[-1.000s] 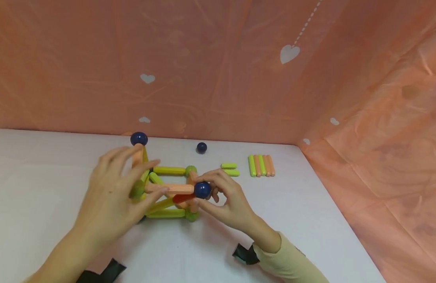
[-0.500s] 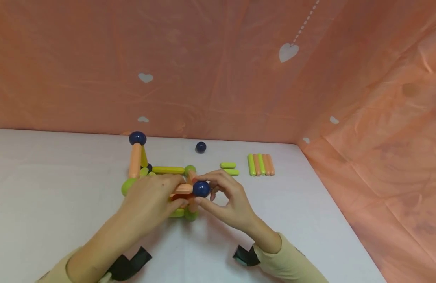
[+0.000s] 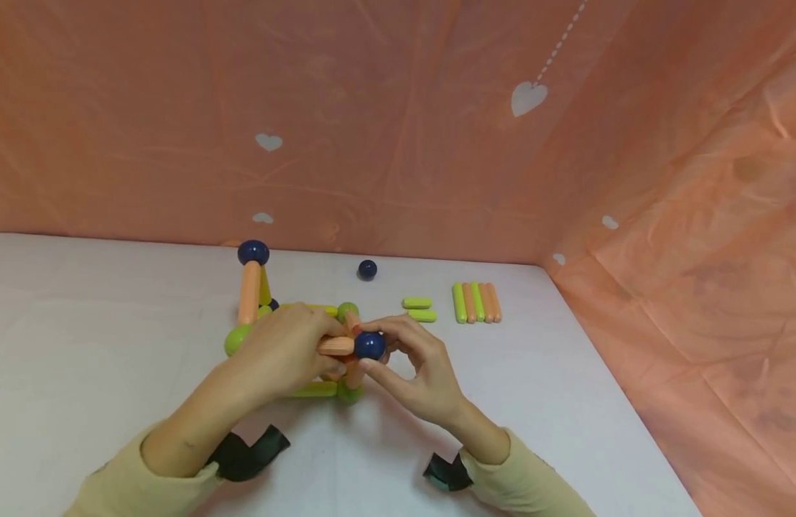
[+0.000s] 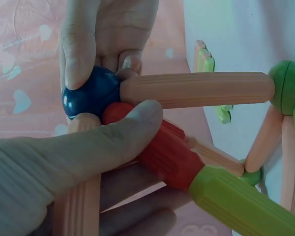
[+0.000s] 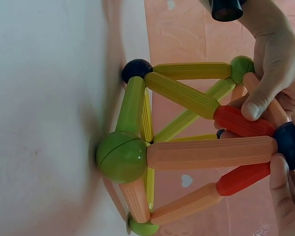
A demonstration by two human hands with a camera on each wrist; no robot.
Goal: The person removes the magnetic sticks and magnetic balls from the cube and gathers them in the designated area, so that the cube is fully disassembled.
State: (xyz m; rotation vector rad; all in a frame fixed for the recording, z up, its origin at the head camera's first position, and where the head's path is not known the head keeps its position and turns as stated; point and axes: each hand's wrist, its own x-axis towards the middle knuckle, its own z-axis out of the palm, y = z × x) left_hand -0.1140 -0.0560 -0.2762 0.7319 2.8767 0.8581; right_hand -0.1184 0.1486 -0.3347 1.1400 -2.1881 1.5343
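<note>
A frame of magnetic sticks and balls stands on the table, with green balls (image 5: 122,157) low down and a blue ball (image 3: 370,346) raised on its near right corner. My right hand (image 3: 417,370) pinches that blue ball between thumb and fingers. From the left, my left hand (image 3: 278,352) holds a red stick (image 4: 172,157), its thumb lying across it close to the ball. A yellow stick (image 5: 184,96) continues from the red one. Peach sticks (image 4: 201,90) also meet the blue ball. The left hand hides part of the frame in the head view.
Behind the frame lies a loose dark blue ball (image 3: 368,270). Two short green sticks (image 3: 417,303) rest right of it, and a row of green and peach sticks (image 3: 478,302) lies farther right. A pink cloth (image 3: 398,129) hangs behind the white table (image 3: 534,402).
My left hand has moved right, from the frame's left green ball to the sticks beside the blue ball, and now holds the red stick. My right hand has kept its pinch on the ball.
</note>
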